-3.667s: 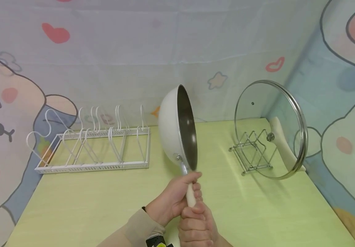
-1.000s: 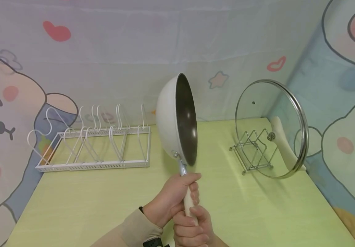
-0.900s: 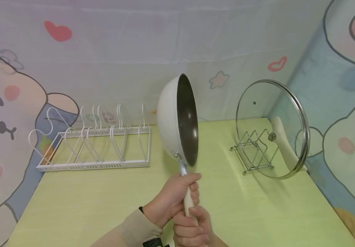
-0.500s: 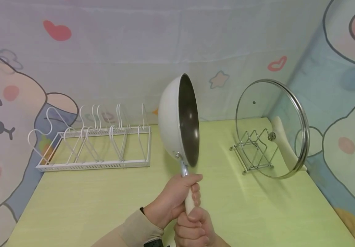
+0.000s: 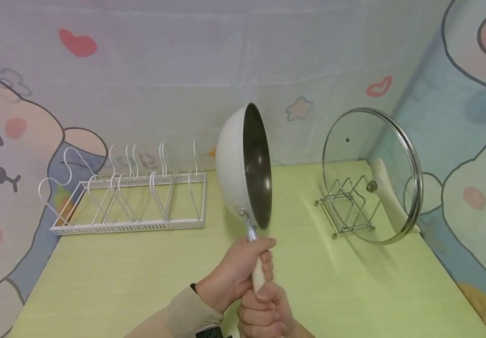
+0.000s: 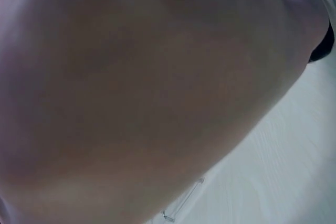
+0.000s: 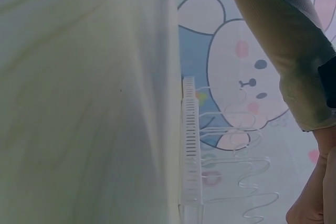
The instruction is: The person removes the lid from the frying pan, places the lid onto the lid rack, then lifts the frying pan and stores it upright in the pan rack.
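Note:
A wok (image 5: pixel 230 164), white outside and dark brown inside, is held on its side in the middle of the head view, its hollow facing right. My left hand (image 5: pixel 235 268) grips the cream handle (image 5: pixel 258 277) close to the metal collar, thumb laid across it. Just below, my right hand (image 5: pixel 264 312) wraps the lower handle with curled fingers; the handle's end is hidden. Blurred skin (image 6: pixel 157 98) fills most of the left wrist view. In the right wrist view a beige sleeve (image 7: pixel 283 51) and part of a hand (image 7: pixel 310 203) show at the right.
A white pan rack (image 5: pixel 126 226) with curved wire dividers stands at the back left of the pale green table (image 5: pixel 141 277). At the right, a small metal wire rack (image 5: pixel 353 230) holds a glass lid (image 5: pixel 413 188) upright, its cream handle facing right. Printed cloth walls enclose the table.
Since the oldest frame the wok has risen slightly, and the right hand has shifted a little down and left. Over the last second both hands and the wok stay almost still.

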{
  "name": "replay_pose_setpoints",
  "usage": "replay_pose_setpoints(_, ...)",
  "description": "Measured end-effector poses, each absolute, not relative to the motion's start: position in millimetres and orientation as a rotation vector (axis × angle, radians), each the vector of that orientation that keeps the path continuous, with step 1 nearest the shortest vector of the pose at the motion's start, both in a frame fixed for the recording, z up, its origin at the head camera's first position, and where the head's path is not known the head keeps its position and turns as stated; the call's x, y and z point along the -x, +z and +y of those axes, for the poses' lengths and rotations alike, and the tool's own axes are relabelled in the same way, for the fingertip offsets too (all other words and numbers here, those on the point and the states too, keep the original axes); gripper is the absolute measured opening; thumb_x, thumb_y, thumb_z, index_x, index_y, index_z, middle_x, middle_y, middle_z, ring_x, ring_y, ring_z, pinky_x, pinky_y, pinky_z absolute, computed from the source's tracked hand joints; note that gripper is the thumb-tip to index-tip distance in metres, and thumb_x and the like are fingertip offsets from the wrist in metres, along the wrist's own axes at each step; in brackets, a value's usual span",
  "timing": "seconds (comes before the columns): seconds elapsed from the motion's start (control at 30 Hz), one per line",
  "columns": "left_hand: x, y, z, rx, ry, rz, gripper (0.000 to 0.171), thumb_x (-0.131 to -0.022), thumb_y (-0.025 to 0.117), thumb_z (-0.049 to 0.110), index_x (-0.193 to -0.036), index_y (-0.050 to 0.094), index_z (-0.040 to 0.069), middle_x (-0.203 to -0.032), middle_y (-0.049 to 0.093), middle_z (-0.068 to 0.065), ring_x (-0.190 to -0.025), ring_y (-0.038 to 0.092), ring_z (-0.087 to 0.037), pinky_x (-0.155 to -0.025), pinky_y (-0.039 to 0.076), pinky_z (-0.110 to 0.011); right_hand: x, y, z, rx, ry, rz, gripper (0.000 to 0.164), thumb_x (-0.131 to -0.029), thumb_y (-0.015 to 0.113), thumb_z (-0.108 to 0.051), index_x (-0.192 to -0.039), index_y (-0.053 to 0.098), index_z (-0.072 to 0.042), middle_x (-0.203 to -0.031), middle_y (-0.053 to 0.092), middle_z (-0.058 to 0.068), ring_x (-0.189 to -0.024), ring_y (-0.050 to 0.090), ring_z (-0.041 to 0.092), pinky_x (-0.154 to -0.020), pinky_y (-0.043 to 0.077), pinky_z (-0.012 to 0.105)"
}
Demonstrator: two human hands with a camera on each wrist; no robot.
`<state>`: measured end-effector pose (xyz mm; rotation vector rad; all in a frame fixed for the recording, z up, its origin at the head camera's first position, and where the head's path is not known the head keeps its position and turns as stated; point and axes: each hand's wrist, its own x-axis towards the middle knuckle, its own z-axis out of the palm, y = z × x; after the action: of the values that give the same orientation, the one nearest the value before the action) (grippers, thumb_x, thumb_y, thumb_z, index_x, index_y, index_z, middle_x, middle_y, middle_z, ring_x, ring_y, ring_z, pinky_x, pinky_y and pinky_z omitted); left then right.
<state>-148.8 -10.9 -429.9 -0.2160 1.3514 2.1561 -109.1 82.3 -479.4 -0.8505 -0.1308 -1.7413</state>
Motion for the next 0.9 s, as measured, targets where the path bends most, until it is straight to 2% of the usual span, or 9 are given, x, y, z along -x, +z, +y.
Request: replay_pose_setpoints(0.9,148.3,-416.9,-15.4,0.178,2.168,1.327,0.025,-0.103,0.064,0.017,-0.099,0.039,0.014,-0.061,0.043,0.009,-0.049,0.046,-0.002,-0.050,0.043,-0.015,111.3,-459.8,78.4,0.881,-1.698,-0.151,0.049,-0.106,0.055,-0.028,-0.063,0.035,-0.016,-0.044,0.027,-0.006,-0.025,0.022,0.009,-0.030,0.021,0.020)
